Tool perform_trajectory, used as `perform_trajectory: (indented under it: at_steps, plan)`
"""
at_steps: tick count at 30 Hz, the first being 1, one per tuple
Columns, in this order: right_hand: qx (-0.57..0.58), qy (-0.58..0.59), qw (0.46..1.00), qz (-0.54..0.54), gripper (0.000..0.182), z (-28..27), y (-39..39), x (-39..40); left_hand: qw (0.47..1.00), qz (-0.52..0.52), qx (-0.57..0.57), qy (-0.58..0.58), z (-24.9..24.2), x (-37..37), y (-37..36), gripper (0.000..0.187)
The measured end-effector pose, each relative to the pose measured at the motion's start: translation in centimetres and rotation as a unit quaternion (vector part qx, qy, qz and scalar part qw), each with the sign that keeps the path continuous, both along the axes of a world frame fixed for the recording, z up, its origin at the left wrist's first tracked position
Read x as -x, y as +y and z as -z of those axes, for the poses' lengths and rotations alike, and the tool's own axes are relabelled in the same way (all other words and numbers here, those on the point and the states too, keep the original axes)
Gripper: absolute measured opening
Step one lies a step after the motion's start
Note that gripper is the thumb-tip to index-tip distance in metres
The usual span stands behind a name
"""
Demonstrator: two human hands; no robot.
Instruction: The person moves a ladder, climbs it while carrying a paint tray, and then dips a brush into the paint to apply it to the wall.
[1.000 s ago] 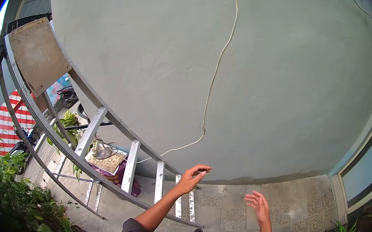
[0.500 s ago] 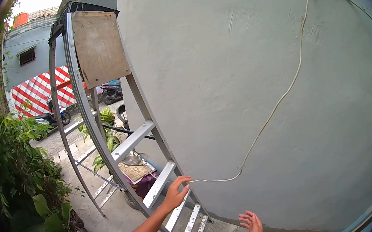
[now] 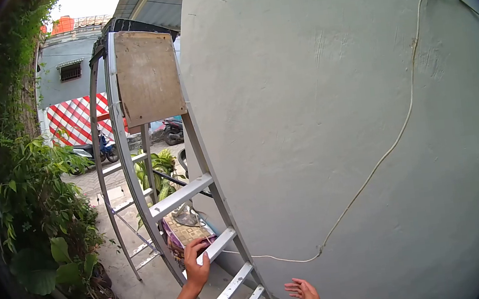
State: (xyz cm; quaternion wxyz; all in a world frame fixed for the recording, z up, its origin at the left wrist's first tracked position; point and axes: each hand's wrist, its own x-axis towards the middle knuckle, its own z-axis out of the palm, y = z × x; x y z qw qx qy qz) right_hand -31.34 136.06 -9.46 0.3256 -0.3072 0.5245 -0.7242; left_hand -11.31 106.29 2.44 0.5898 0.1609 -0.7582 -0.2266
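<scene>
A tall aluminium stepladder [image 3: 181, 195] stands open beside a grey-green plastered wall [image 3: 329, 109]. A worn wooden board [image 3: 148, 77] is fixed at the ladder's top. My left hand [image 3: 195, 259] grips a low rung of the ladder. My right hand [image 3: 304, 293] hangs free near the wall's base, palm up, fingers spread, holding nothing. A thin white cable [image 3: 402, 125] runs down the wall from a nail at the upper right and sags toward the ladder.
Dense green plants [image 3: 39, 202] line the left side. Behind the ladder lie a patterned cloth bundle [image 3: 181, 236] and a potted plant [image 3: 159, 167]. Parked motorbikes [image 3: 89, 155] and a red-and-white striped wall [image 3: 74, 121] stand farther back. The ground is paved.
My view has tilted upward along the ladder. My left hand moved from open near the rung to gripping it. My right hand stayed open and low.
</scene>
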Motion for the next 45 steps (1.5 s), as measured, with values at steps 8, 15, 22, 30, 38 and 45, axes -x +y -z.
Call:
perform_trajectory:
  at_steps: [8, 15, 22, 30, 38, 45]
  plan:
    - [-0.035, 0.005, 0.997, -0.065, 0.054, 0.4, -0.1, 6.3, 0.964, -0.204, 0.055, 0.161, 1.7, -0.5, 0.9, 0.036]
    - [-0.050, 0.024, 0.991, -0.121, 0.063, 0.3, -1.7, 9.0, 0.943, -0.305, -0.099, 0.085, 6.9, -2.2, -1.1, 0.079]
    - [-0.041, 0.014, 0.981, -0.188, 0.064, 1.2, -5.7, 7.2, 0.953, -0.211, -0.216, 0.000, 8.2, -4.6, 1.0, 0.069]
    - [-0.064, 0.019, 0.979, -0.193, 0.061, 1.2, -11.2, 0.1, 0.961, -0.145, -0.234, -0.014, 6.7, -11.1, 0.8, 0.052]
    - [-0.119, -0.011, 0.988, -0.095, 0.057, 3.5, -18.9, -8.4, 0.962, -0.108, -0.249, -0.003, 7.4, -22.3, -4.7, 0.039]
    - [-0.098, -0.036, 0.994, -0.027, 0.055, 2.4, -24.9, -12.9, 0.960, -0.075, -0.271, -0.004, 8.3, -30.6, -8.1, 0.033]
